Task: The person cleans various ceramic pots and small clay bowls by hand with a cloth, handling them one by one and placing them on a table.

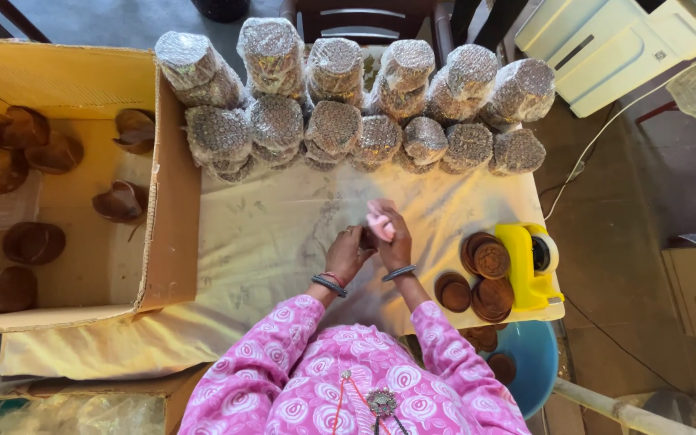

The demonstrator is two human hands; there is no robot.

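Near the centre of the frame, the left hand (346, 254) and the right hand (391, 238) are pressing close together, fingers curling around a small dark brown round piece (369, 240) held between them above the cream cloth-covered table (267, 242). Bubble-wrapped round stacks (348, 101) are lining the upper middle. A yellow tape dispenser (529, 266) is sitting at right beside loose brown discs (481, 278). An open cardboard box (163, 201) is filling the left.
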